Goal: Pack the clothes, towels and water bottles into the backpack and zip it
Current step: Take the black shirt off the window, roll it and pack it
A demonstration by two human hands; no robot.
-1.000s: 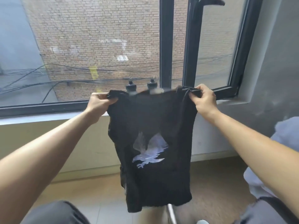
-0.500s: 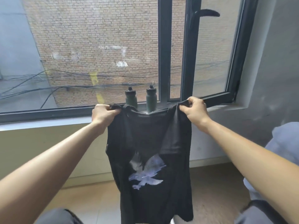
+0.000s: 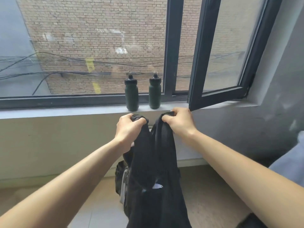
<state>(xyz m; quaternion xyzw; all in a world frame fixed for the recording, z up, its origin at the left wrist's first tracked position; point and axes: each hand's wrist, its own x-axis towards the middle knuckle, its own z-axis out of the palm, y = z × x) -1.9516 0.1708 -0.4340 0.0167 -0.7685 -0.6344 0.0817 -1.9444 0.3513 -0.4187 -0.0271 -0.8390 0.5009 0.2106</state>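
You hold the black shirt [image 3: 154, 170] by its top edge, both fists closed on cloth
Your left hand [image 3: 130, 127] and right hand [image 3: 179, 124] each grip a bunched corner, close but apart, just below the windowsill [image 3: 65, 112] edge; the shirt hangs between your forearms. On the sill beyond, the left bottle [image 3: 131, 96] and right bottle [image 3: 154, 94] stand upright, apart. The open window sash [image 3: 218, 94] juts in just right of your right hand. A dark bag [image 3: 119, 178] sits behind the shirt
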